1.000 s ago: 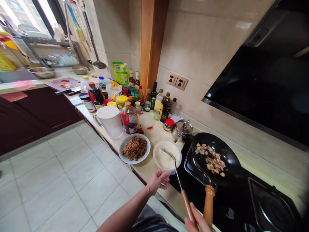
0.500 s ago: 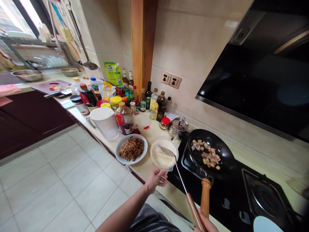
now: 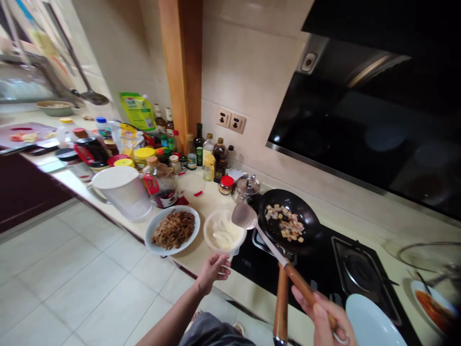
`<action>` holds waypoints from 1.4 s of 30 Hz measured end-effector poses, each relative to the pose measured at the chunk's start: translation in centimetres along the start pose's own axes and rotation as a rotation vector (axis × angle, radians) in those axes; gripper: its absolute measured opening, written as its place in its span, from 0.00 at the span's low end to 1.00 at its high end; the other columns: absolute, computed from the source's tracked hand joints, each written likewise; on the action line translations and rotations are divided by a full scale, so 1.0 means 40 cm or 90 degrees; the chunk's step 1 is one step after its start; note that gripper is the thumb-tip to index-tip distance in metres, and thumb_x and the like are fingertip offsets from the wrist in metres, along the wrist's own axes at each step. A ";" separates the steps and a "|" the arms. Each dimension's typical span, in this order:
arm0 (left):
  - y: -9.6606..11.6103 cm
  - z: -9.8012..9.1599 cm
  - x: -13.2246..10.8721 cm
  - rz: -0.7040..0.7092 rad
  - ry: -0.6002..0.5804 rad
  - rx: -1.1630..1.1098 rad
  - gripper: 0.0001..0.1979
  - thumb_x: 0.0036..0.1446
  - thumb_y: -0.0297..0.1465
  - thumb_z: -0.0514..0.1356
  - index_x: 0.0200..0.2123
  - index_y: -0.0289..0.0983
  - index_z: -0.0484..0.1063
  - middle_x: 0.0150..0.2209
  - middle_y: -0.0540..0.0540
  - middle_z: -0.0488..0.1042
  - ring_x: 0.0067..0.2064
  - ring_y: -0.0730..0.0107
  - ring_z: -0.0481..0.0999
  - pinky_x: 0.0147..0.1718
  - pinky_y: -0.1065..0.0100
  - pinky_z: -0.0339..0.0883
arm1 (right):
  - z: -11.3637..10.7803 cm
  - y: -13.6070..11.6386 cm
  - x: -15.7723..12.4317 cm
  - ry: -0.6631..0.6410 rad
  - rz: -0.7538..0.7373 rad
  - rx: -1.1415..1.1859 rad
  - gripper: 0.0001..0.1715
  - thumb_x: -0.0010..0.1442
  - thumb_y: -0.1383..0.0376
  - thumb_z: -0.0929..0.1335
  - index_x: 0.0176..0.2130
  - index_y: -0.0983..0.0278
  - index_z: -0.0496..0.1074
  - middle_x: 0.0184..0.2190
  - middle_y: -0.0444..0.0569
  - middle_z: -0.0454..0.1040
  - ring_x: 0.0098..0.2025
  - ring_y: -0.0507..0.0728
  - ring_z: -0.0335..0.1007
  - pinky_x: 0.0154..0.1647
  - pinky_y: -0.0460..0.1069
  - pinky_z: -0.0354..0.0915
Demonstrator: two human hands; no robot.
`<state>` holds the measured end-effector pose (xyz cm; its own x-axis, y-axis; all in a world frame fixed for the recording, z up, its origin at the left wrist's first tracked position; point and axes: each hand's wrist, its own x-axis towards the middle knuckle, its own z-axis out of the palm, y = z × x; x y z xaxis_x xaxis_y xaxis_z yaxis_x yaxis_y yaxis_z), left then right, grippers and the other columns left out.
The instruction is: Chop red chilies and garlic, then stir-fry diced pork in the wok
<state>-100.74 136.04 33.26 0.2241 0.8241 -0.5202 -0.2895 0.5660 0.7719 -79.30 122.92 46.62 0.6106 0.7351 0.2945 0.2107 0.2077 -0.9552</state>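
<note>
My right hand (image 3: 324, 312) is closed round the wooden handle of a metal spatula (image 3: 266, 238), whose blade hangs over the right rim of a round plastic tub (image 3: 223, 235) of pale, creamy stuff. At the near edge of that tub is my left hand (image 3: 215, 271), its curled fingers closed on the rim. A black wok (image 3: 311, 230) with browned diced pieces (image 3: 284, 222) rests on the left burner, its wooden handle pointing towards me. To the left of the tub, a plate (image 3: 148, 240) holds brown shreds (image 3: 175, 229).
A plastic pitcher (image 3: 124, 192), a sauce jug (image 3: 160, 185) and several bottles crowd the counter at left. Behind the tub are a red-lidded jar (image 3: 226, 184) and a steel pot (image 3: 248, 187). A pale blue plate (image 3: 370, 322) lies front right; the range hood (image 3: 360, 110) overhangs the back.
The spatula has come up out of the tub, its blade now above the right rim. My right hand has risen further into view. The whole view has shifted to the right.
</note>
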 end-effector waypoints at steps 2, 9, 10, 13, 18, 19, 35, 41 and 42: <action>0.002 0.001 -0.001 0.001 0.000 -0.001 0.26 0.40 0.50 0.67 0.35 0.35 0.70 0.28 0.50 0.73 0.25 0.74 0.73 0.24 0.72 0.64 | -0.047 -0.008 0.060 0.083 0.058 0.062 0.14 0.55 0.57 0.70 0.37 0.64 0.69 0.27 0.50 0.79 0.32 0.64 0.78 0.36 0.59 0.75; 0.012 0.013 -0.016 0.009 0.018 0.001 0.27 0.38 0.50 0.68 0.35 0.35 0.72 0.28 0.49 0.73 0.25 0.73 0.74 0.24 0.71 0.66 | -0.228 0.033 0.210 0.127 0.166 0.016 0.23 0.51 0.53 0.72 0.39 0.67 0.68 0.27 0.50 0.79 0.33 0.63 0.78 0.34 0.53 0.76; 0.012 0.014 -0.017 0.008 0.020 0.002 0.27 0.38 0.50 0.68 0.35 0.35 0.72 0.28 0.49 0.73 0.25 0.73 0.74 0.24 0.72 0.66 | -0.241 0.048 0.217 0.115 0.166 0.001 0.23 0.51 0.53 0.72 0.39 0.67 0.68 0.27 0.50 0.79 0.33 0.63 0.78 0.34 0.52 0.76; 0.010 0.017 -0.017 0.000 0.021 0.000 0.28 0.38 0.50 0.68 0.36 0.35 0.72 0.28 0.50 0.73 0.26 0.74 0.74 0.24 0.73 0.65 | -0.258 0.095 0.228 0.106 0.169 -0.016 0.23 0.51 0.53 0.73 0.39 0.67 0.69 0.28 0.49 0.79 0.33 0.62 0.78 0.34 0.49 0.76; 0.006 0.024 -0.013 -0.007 0.028 -0.002 0.29 0.38 0.51 0.68 0.37 0.35 0.70 0.28 0.52 0.72 0.26 0.76 0.74 0.25 0.75 0.65 | -0.259 0.156 0.261 0.140 0.177 0.021 0.22 0.52 0.54 0.72 0.39 0.67 0.69 0.27 0.47 0.78 0.34 0.61 0.78 0.34 0.48 0.75; 0.006 0.025 -0.013 -0.006 0.029 -0.004 0.29 0.38 0.50 0.68 0.37 0.35 0.70 0.28 0.52 0.72 0.26 0.76 0.73 0.25 0.75 0.65 | -0.260 0.165 0.270 0.141 0.175 0.028 0.21 0.52 0.54 0.72 0.39 0.67 0.69 0.27 0.47 0.78 0.34 0.61 0.78 0.34 0.48 0.75; 0.009 0.034 -0.003 0.008 0.020 0.013 0.23 0.44 0.48 0.66 0.31 0.36 0.67 0.24 0.51 0.74 0.27 0.75 0.73 0.29 0.73 0.65 | -0.298 0.188 0.367 0.067 0.256 0.071 0.24 0.47 0.53 0.74 0.36 0.68 0.68 0.25 0.49 0.78 0.32 0.64 0.78 0.34 0.52 0.76; 0.004 0.016 0.007 -0.007 -0.008 0.023 0.23 0.43 0.47 0.67 0.31 0.35 0.68 0.24 0.50 0.74 0.27 0.74 0.73 0.29 0.72 0.64 | -0.277 0.217 0.357 0.103 0.297 0.151 0.27 0.40 0.56 0.77 0.35 0.67 0.67 0.24 0.48 0.78 0.32 0.66 0.78 0.33 0.55 0.76; 0.001 0.016 0.009 -0.006 -0.005 0.019 0.23 0.43 0.48 0.67 0.31 0.35 0.68 0.24 0.50 0.74 0.26 0.74 0.73 0.28 0.72 0.64 | -0.277 0.219 0.356 0.100 0.297 0.157 0.26 0.40 0.56 0.77 0.35 0.66 0.67 0.24 0.48 0.78 0.32 0.66 0.78 0.33 0.55 0.76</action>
<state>-100.09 136.36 33.34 0.2345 0.8187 -0.5242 -0.2590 0.5724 0.7780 -60.31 128.04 42.75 0.7075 0.6836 -0.1795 -0.2831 0.0414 -0.9582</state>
